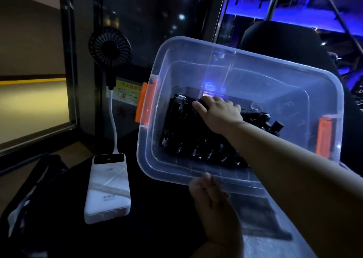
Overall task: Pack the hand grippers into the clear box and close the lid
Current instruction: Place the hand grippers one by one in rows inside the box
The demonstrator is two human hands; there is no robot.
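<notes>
**Right hand among the grippers in a tilted box**

The right hand (pixel 218 110) reaches into the open-topped clear box (pixel 275 69). Its fingers curl over a black handle of the hand grippers (pixel 188 136), which lie packed in a row beneath them, steel springs glinting. The left hand (pixel 212 195) pinches the smooth near rim, thumb on top, holding the box tilted. Orange latches (pixel 146 104) sit on the short walls either side of the fingers. Left of the left fingers lie a glossy white power bank (pixel 108 189), its cable (pixel 113 120) and a round black fan (pixel 110 46).
</notes>
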